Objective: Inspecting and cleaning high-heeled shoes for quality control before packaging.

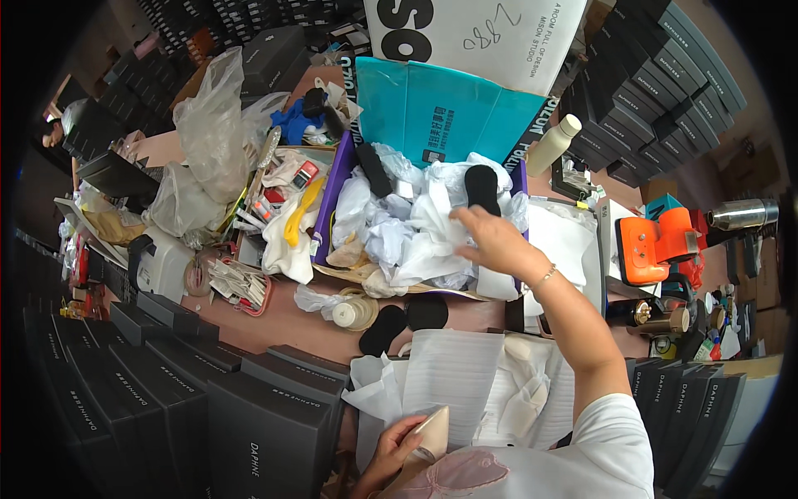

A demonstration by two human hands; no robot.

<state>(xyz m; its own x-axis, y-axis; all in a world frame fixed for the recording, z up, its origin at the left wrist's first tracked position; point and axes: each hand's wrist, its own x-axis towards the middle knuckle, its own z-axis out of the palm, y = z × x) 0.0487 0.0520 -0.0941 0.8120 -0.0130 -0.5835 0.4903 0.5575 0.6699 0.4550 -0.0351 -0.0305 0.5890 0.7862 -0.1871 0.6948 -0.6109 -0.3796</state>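
Observation:
My left hand [397, 449] is closed around a cream shoe [435, 430] with a pointed toe, low in the view and close to my body. My right hand [497, 241] stretches over a purple-edged bin [330, 204] heaped with crumpled white tissue paper [386, 233]. Its fingers are apart over the paper, and I see nothing gripped in them. In front of me, white sheets [453, 370] line what looks like a shoebox. A pale, partly wrapped shoe [525, 407] lies on their right side.
Black shoeboxes [266, 424] crowd the lower left, with more stacks [665, 83] at the upper right. Behind the bin stands a teal panel [407, 108]. Black oval pads [384, 328] and a tape roll [356, 312] lie before it. An orange device [657, 245] sits at right.

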